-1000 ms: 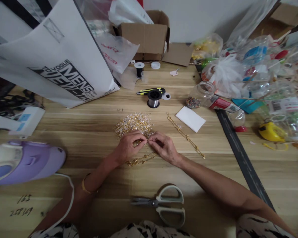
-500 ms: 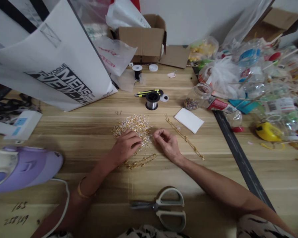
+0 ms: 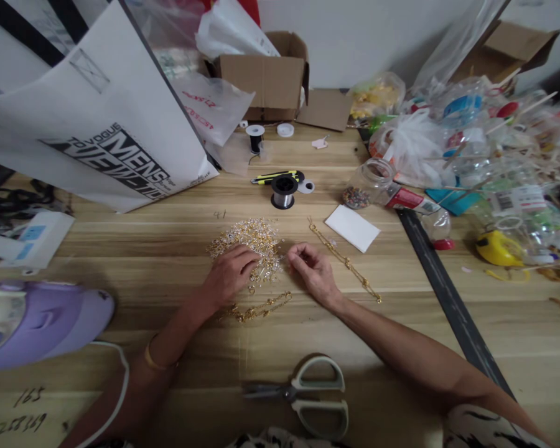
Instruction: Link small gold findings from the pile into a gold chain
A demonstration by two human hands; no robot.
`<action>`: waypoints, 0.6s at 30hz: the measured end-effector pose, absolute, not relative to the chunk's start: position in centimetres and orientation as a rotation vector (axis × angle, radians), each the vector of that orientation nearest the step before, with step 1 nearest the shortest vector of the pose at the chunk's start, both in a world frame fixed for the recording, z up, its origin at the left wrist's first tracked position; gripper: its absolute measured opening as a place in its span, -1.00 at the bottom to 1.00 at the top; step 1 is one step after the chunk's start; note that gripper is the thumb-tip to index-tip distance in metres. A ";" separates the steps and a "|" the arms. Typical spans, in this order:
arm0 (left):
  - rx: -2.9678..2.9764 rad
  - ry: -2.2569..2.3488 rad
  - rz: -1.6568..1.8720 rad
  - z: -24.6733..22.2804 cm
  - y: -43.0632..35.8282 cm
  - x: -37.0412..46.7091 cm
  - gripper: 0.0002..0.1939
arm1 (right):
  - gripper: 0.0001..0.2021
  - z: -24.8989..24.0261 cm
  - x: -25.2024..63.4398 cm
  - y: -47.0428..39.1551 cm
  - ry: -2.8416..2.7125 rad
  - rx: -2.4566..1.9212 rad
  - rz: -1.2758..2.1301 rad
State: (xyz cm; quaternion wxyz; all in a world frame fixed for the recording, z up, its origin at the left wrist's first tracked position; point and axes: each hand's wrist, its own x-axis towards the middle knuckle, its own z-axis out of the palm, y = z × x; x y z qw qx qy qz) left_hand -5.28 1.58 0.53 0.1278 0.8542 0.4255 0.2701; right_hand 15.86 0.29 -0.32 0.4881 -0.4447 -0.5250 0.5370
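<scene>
A loose pile of small gold and clear beads (image 3: 256, 233) lies mid-table. My left hand (image 3: 228, 274) rests at its near left side, fingers curled and pressed together at the beads; what they pinch is too small to make out. Just right of the pile, my right hand (image 3: 313, 270) is closed in a pinch, thumb against forefinger, and anything between them is too fine to name. A gold chain (image 3: 261, 308) lies gathered below the pile. Another gold chain (image 3: 350, 264) stretches out to the right of my right hand.
Scissors (image 3: 303, 392) lie near the front edge. Behind the pile are a wire spool (image 3: 284, 191), a utility knife (image 3: 266, 178) and a white card (image 3: 353, 228). A bead jar (image 3: 371, 177) lies right, before plastic clutter. A purple iron (image 3: 51, 320) and white bag (image 3: 107, 118) stand left.
My left hand has shifted slightly left, and its fingers have drawn closer together. My right hand keeps its pinch beside the pile. The whole view has tilted a little.
</scene>
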 end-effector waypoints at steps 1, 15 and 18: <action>2.462 1.245 0.808 0.5 1.7 -5.4 -0.87 | -0.75 -0.4 15.9 0.3 -1.277 -1.081 1.309; 2.145 1.338 0.905 1.5 1.7 -5.3 -0.91 | -0.73 0.0 15.9 0.2 -1.319 -1.083 1.325; 2.132 1.313 0.882 1.5 1.7 -5.2 -0.90 | -0.73 0.0 15.9 0.1 -1.321 -1.081 1.321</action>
